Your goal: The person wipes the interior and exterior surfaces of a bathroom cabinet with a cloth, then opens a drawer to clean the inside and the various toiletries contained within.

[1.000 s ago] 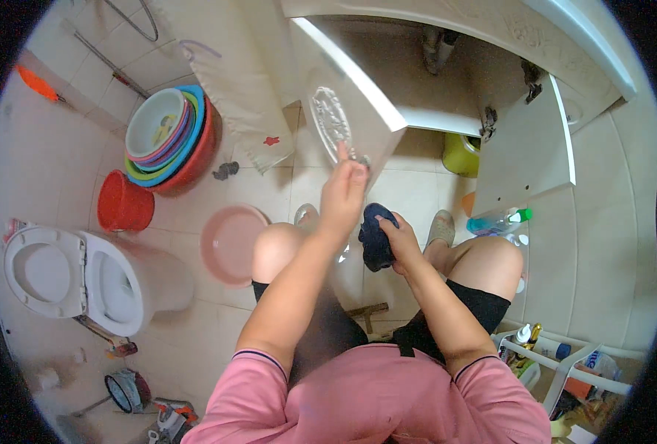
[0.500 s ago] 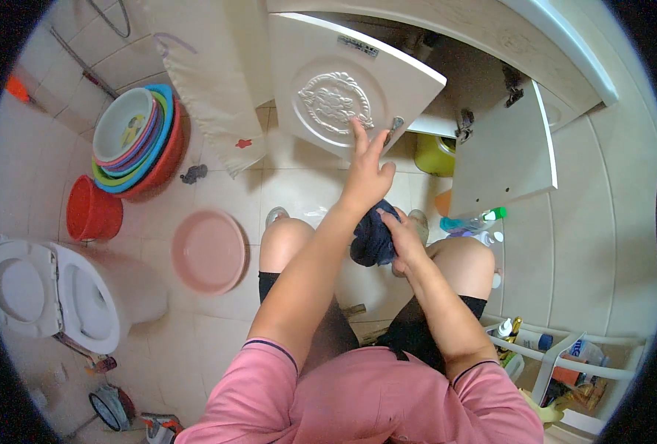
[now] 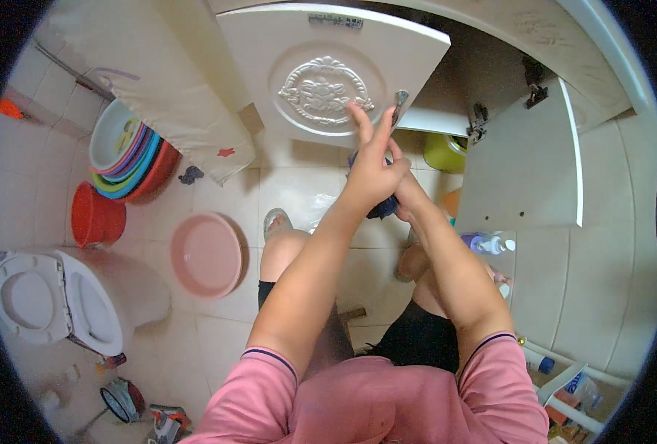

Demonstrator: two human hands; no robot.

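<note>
1. Your right hand (image 3: 411, 194) is gripping the bunched, dark navy-blue cloth (image 3: 382, 209); it is lying under your left hand (image 3: 378, 166), so mostly hidden that its long axis isn't showing.
2. Your left hand is holding its fingers spread, visibly grasping nothing; whether it is touching the slim grey metal handle (image 3: 400, 107), you can't tell.
3. That handle is sitting by the right edge of the white cabinet door with oval relief (image 3: 333, 78), towards its lower corner, its long axis running roughly along that edge.
4. Your left fingertips are lying nearest the handle; the cloth is lying bodyward of it.
</note>
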